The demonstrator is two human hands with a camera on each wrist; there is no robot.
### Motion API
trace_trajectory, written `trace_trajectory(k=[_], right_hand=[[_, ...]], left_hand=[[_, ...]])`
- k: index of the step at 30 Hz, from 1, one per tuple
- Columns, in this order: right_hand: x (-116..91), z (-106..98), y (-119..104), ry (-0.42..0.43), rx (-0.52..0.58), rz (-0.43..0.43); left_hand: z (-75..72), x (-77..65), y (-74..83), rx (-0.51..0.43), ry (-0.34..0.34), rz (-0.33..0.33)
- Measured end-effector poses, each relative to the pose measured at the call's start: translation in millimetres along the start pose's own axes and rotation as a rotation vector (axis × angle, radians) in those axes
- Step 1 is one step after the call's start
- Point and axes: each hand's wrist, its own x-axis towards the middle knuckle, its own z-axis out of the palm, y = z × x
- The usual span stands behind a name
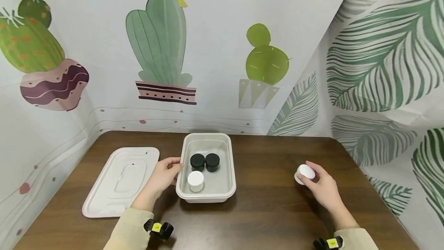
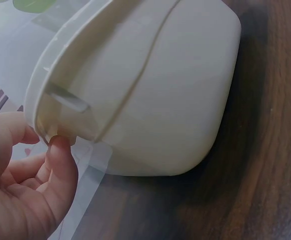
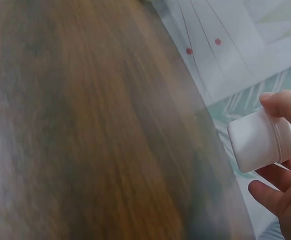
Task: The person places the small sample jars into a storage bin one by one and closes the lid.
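Observation:
A white plastic box point(image 1: 222, 182) stands at the table's middle. Two jars with black lids, a left one point(image 1: 197, 161) and a right one point(image 1: 212, 161), sit side by side inside it, and a white-lidded jar point(image 1: 195, 181) is nearer its front. At the box's left side, my left hand point(image 1: 163, 176) pinches the rim; the left wrist view shows thumb and fingers at the box edge point(image 2: 35, 90). Out to the right, my right hand point(image 1: 324, 188) holds a small white jar point(image 3: 258, 142) between thumb and fingers, tilted and apparently above the tabletop.
A flat white lid point(image 1: 116, 188) lies on the brown wooden table point(image 1: 263, 196), left of the box and beside my left forearm. Behind the table hangs a cloth point(image 1: 215, 49) printed with cacti and leaves. Dark bands with yellow labels circle both wrists.

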Motion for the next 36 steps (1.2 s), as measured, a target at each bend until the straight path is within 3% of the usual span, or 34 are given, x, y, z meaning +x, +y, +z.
trace_trajectory(k=[14,36], right_hand=[[3,17,-29,-0.04,0.076,-0.084],[4,45,-46,-0.089,0.151,-0.118]], left_hand=[[3.8,-0.3,0.1,0.002,-0.001,-0.01],[21.8,2.3,2.0,-0.009,-0.015,-0.007]])
